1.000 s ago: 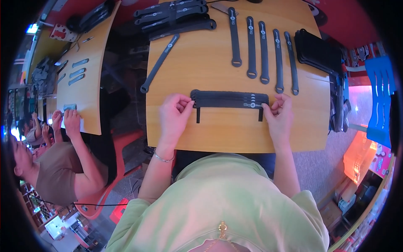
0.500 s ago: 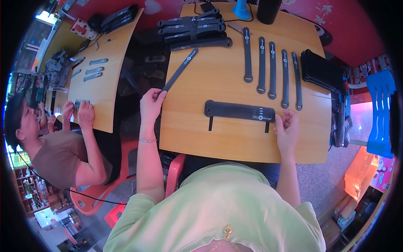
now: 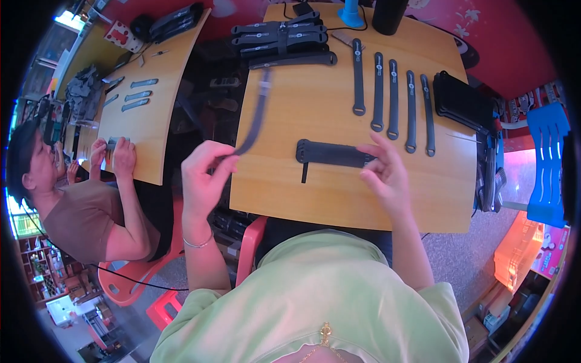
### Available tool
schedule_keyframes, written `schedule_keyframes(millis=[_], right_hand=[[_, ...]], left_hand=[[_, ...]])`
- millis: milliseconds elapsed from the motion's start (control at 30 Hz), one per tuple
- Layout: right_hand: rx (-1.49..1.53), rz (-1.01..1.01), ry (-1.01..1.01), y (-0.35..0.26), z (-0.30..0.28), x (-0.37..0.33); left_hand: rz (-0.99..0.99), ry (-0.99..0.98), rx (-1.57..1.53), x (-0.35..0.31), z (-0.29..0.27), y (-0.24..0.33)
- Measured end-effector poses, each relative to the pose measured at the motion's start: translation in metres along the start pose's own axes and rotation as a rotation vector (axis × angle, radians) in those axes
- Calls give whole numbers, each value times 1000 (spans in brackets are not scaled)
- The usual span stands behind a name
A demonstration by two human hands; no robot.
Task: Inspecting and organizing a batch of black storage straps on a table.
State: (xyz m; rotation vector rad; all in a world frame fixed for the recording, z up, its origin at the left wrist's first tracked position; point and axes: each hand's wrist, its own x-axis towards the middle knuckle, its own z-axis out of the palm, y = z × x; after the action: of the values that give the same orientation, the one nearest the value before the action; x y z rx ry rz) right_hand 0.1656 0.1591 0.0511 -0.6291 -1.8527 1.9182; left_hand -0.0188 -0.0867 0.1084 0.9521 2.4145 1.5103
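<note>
My left hand [image 3: 209, 172] pinches the near end of a dark strap [image 3: 259, 115], raised over the table's left edge; the strap bends upward and is blurred by motion. A neat stack of dark straps [image 3: 333, 153] lies crosswise on the table, with a thin black strip [image 3: 304, 172] poking out under its left end. Above the stack's right end hovers my right hand [image 3: 387, 172], fingers apart and holding nothing; it hides that end. Several single straps [image 3: 394, 100] with slotted ends lie side by side farther back on the right.
Bundled straps [image 3: 281, 39] are piled at the table's far left, near a blue stand [image 3: 350, 15] and a black cylinder [image 3: 388, 15]. Black pouches [image 3: 465, 100] lie at the right edge. At the left table [image 3: 151, 130], a co-worker [image 3: 91, 224] handles a small dark piece.
My left hand has moved left and nearer to me with the strap, which now bends. My right hand has shifted left over the stack's end, its fingers opening.
</note>
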Motion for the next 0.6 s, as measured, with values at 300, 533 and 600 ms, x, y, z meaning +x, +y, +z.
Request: schedule_keyframes(millis=[300, 533, 600], right_hand=[[658, 107, -190, -12, -5, 3], [349, 148, 101, 5, -40, -21], [250, 160, 122, 14, -49, -26]], left_hand=[[207, -336, -29, -10, 50, 21], [-67, -465, -326, -14, 72, 0], [-120, -491, -358, -16, 78, -8]])
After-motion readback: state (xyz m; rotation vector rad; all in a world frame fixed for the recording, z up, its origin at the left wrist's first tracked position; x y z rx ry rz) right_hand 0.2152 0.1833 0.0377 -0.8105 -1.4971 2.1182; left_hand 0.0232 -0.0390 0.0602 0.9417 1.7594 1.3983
